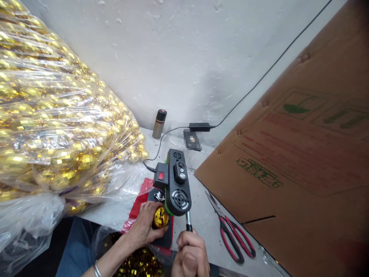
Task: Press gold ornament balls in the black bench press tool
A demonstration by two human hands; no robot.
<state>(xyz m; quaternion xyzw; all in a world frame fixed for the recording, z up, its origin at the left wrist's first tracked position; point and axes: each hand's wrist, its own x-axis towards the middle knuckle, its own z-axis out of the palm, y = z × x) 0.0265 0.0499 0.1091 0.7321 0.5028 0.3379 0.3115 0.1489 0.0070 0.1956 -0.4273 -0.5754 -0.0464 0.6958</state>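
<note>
A small black and green bench machine with a red switch and a side lever stands on the table. My left hand has its fingers and thumb around a shiny gold faceted ball, holding it on the machine's dark base, under the front of its head. The ball's upper face shows a small hole or dark mark. My right hand is closed in a fist around the lever, whose grip end is mostly hidden by the fingers. Red cloth lies beneath the base.
A large clear bag of gold balls fills the left side. Red-handled scissors lie at right beside a big cardboard box. Behind stand a dark-capped bottle and a power adapter with a cable. More gold pieces sit below the table edge.
</note>
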